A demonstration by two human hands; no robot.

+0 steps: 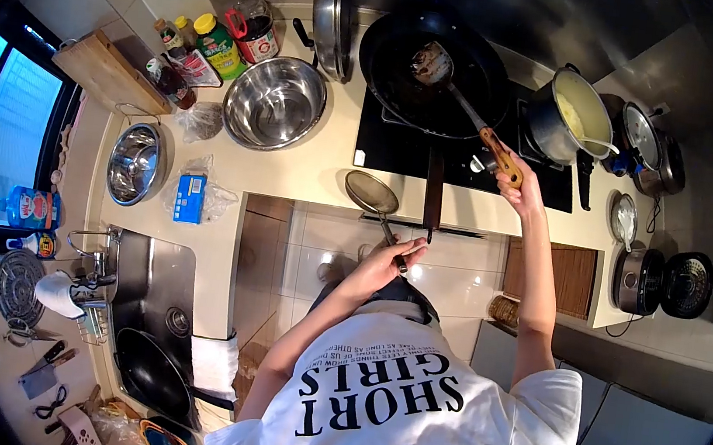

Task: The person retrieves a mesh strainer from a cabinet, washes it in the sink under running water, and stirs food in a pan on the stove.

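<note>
My right hand (522, 185) is closed round the wooden handle of a wok spatula (468, 108). The spatula's metal head, smeared with something brown, lies inside a black wok (382, 76) on the stove (520, 175). In my left hand (392, 263) is the handle of a round fine-mesh strainer (371, 193). The strainer's bowl hangs at the counter's front edge, left of the wok's long handle (436, 179). To the right of the wok stands a pot (552, 126) holding something pale yellow, with a utensil handle over its rim.
A large steel bowl (275, 103), a smaller bowl (134, 164) and a blue box (190, 198) are on the left counter (227, 164). Sauce bottles (218, 44) and an upright wok lid (334, 18) stand behind. A black pan (150, 375) rests by the sink (178, 281).
</note>
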